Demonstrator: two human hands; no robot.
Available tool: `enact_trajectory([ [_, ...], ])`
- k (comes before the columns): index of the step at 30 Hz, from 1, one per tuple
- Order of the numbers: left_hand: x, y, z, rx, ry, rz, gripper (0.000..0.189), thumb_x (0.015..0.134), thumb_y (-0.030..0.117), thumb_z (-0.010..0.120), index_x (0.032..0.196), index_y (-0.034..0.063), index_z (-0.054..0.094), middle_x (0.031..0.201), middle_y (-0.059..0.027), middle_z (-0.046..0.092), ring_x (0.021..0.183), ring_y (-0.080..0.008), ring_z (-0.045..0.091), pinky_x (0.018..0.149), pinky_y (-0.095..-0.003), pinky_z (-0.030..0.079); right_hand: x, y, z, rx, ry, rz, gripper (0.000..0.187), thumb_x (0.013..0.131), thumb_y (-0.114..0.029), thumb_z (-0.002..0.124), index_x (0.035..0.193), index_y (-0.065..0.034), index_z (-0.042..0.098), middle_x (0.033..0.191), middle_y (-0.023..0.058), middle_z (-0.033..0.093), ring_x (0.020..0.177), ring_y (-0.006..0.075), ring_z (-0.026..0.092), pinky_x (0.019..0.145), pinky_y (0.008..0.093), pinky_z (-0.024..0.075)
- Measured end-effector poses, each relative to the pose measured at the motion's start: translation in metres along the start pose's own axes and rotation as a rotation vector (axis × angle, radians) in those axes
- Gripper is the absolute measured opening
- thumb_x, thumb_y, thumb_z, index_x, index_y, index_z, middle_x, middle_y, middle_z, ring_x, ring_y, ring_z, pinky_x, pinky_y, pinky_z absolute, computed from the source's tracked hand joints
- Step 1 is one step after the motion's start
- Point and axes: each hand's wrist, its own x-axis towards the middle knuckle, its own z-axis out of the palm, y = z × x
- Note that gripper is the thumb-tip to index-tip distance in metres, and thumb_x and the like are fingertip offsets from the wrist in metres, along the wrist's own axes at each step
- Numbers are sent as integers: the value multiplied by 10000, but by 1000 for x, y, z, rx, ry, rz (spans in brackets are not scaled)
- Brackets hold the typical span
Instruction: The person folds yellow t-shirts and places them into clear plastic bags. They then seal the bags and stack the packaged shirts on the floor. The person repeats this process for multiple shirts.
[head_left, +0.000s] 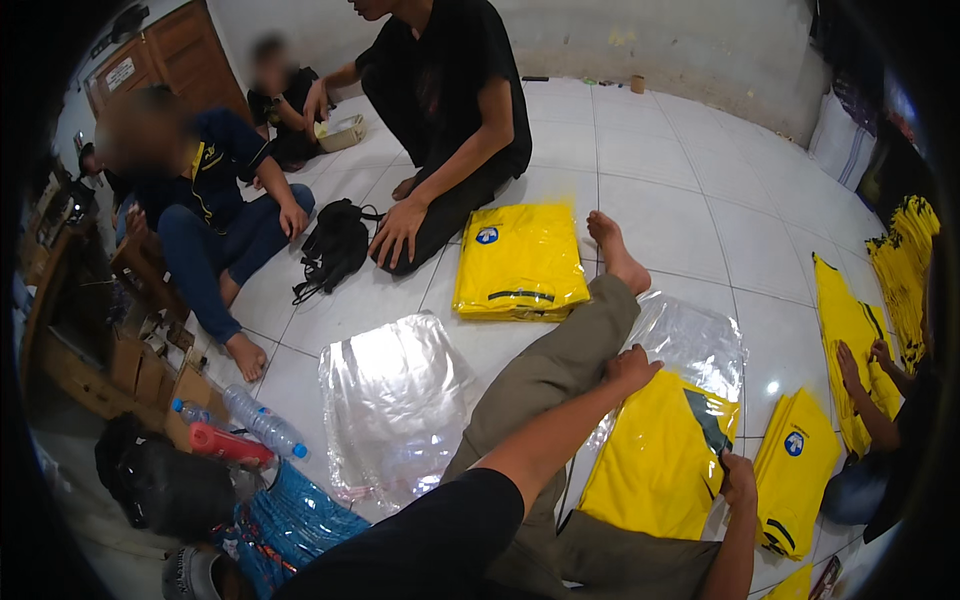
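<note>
A folded yellow shirt (637, 457) with a dark green panel lies between my legs. A clear plastic bag (686, 330) spreads past its far edge and shows along its left side. Glints cross the yellow cloth, but how far the bag covers it I cannot tell. My left hand (632, 369) is at the far left corner of the shirt, fingers curled, what they hold hidden. At the near right edge, my right hand (739, 478) pinches the shirt's side, thumb on top.
A stack of bagged yellow shirts (525, 262) sits beyond my leg, clear bags (394, 405) to its left. Folded shirts (799, 465) lie at right, near another person's hands (855, 382). Bottles (262, 420) stand left; people (442, 127) sit across the tiles.
</note>
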Motion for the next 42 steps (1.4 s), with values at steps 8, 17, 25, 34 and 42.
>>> enact_trajectory([
  [8, 21, -26, 37, -237, 91, -94, 434, 917, 368, 682, 1102, -14, 595, 1132, -251, 670, 1037, -380, 678, 885, -466, 532, 4, -2, 8, -167, 52, -11, 303, 1030, -277, 562, 1088, 12, 634, 1002, 152, 712, 856, 306, 709, 771, 472, 577],
  [17, -3, -56, 44, -917, 21, -424, 568, 913, 300, 749, 1225, -135, 558, 1145, -254, 663, 951, -301, 707, 744, -452, 585, -41, -29, 46, 34, 43, 111, 438, 1042, -391, 549, 1238, -5, 615, 1182, 132, 709, 1000, 294, 701, 874, 483, 561],
  [25, -103, -48, 10, -653, -300, -321, 319, 897, 210, 726, 982, -89, 656, 892, -151, 684, 745, -213, 679, 597, -395, 523, -37, -24, 36, 134, -190, 143, 391, 1067, -281, 483, 1314, 11, 563, 1251, 145, 680, 1084, 294, 674, 971, 434, 529],
  [34, -92, -35, 16, -938, -332, -347, 348, 929, 197, 716, 1076, -99, 605, 963, -164, 671, 808, -249, 670, 662, -405, 535, -63, -24, 38, 264, -199, 62, 386, 1076, -263, 448, 1344, -1, 542, 1272, 146, 666, 1141, 284, 648, 1018, 423, 501],
  [42, -84, -36, 11, -953, -331, -351, 347, 908, 182, 735, 1069, -110, 640, 992, -185, 704, 807, -261, 710, 668, -406, 568, -45, -18, 41, 268, -190, 104, 412, 1075, -280, 440, 1365, 0, 526, 1293, 147, 659, 1152, 290, 648, 1030, 428, 495],
])
